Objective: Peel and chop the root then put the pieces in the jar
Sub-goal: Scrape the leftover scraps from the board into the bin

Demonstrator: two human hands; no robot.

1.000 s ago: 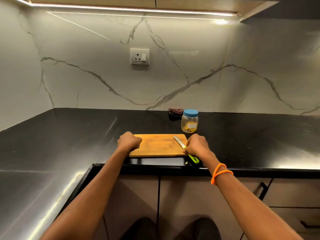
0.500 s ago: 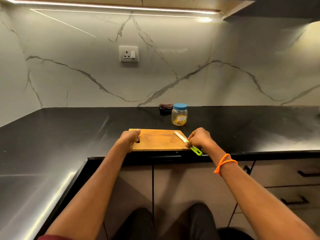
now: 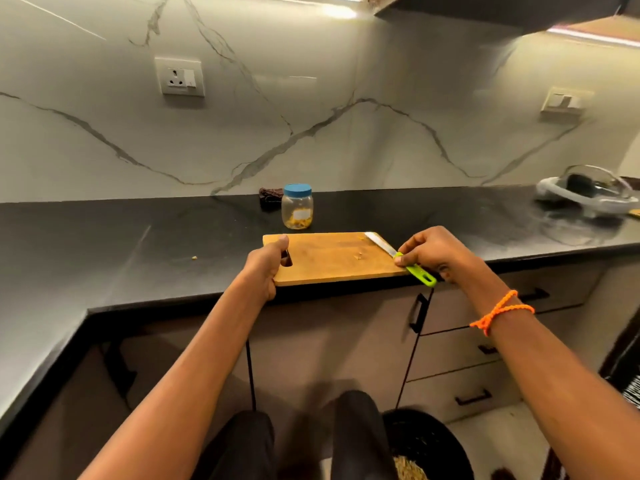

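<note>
Where wooden board point(image 3: 332, 258) lies, hands point(image 3: 263, 268) clasp.

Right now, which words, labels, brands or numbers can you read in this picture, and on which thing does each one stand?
No text can be read anywhere in this view.
Jar: it carries a small white label, but the label is too small and blurred to read.
Wall socket: no legible marking shows.
Switch plate: no legible marking shows.
Knife and cutting board: no brand or print is visible.
</note>
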